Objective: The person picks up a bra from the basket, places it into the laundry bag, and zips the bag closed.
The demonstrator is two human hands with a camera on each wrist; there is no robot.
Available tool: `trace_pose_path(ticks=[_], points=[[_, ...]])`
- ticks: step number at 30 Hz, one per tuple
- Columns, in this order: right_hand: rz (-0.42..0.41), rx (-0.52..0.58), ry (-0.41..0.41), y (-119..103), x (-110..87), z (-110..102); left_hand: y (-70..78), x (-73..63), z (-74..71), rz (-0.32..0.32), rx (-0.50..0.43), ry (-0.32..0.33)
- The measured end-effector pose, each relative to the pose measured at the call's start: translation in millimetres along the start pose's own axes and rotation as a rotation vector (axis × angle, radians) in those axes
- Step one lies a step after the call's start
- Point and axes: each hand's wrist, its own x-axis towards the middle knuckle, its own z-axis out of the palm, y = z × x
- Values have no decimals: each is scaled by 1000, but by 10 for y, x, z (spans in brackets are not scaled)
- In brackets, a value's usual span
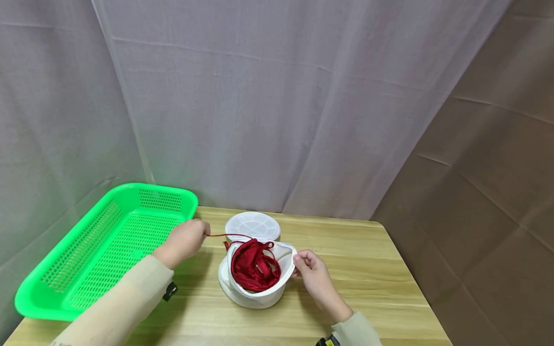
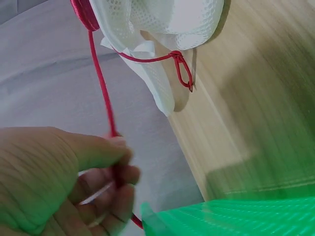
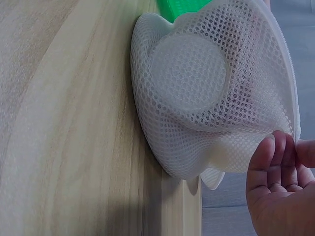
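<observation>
A white mesh laundry bag (image 1: 253, 300) stands on the table with its round lid (image 1: 253, 226) folded back behind the opening. Dark red satiny fabric (image 1: 255, 269) with thin ties lies bunched in the opening. To the left of the bag, my left hand (image 1: 185, 240) pinches a thin red cord (image 2: 102, 88) that runs taut from the fabric. A second, knotted red cord end (image 2: 179, 66) hangs over the bag's rim. My right hand (image 1: 315, 278) pinches the bag's right rim between thumb and fingers; the right wrist view shows the mesh side (image 3: 192, 73).
A large green plastic basket (image 1: 108, 192) with perforated walls stands on the left of the wooden table (image 1: 363, 274), close to my left forearm. Grey curtains (image 1: 242, 120) hang behind the table, and a brown cloth (image 1: 484, 192) hangs on the right.
</observation>
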Motion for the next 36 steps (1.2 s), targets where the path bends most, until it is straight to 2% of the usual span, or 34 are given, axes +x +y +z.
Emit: trace_pose_path(ticks=[5, 10, 14, 20, 22, 24, 26, 29, 31, 33, 36], points=[[-3, 6, 1, 15, 8, 10, 68, 38, -20, 74, -73, 104], [-5, 5, 7, 20, 11, 9, 245, 73, -63, 150, -164, 197], [-2, 3, 9, 7, 2, 14, 444, 71, -134, 187, -263, 214], [-1, 2, 1, -3, -9, 26, 704, 51, -196, 177, -479, 201], [2, 1, 0, -3, -11, 27, 765, 50, -199, 160, -567, 189], [5, 0, 0, 3, -9, 24, 822, 44, -195, 121, -667, 150], [6, -2, 1, 5, -9, 22, 870, 38, -163, 71, -792, 85], [4, -5, -1, 7, -13, 22, 923, 19, -64, -39, -1008, -42], [0, -7, -2, 2, -20, 26, 939, 5, 30, -93, -1101, -95], [-2, -9, -1, -1, -25, 30, 946, -13, 125, -109, -1108, -117], [-1, -12, 1, -4, -30, 31, 938, -36, 262, -40, -960, -100]])
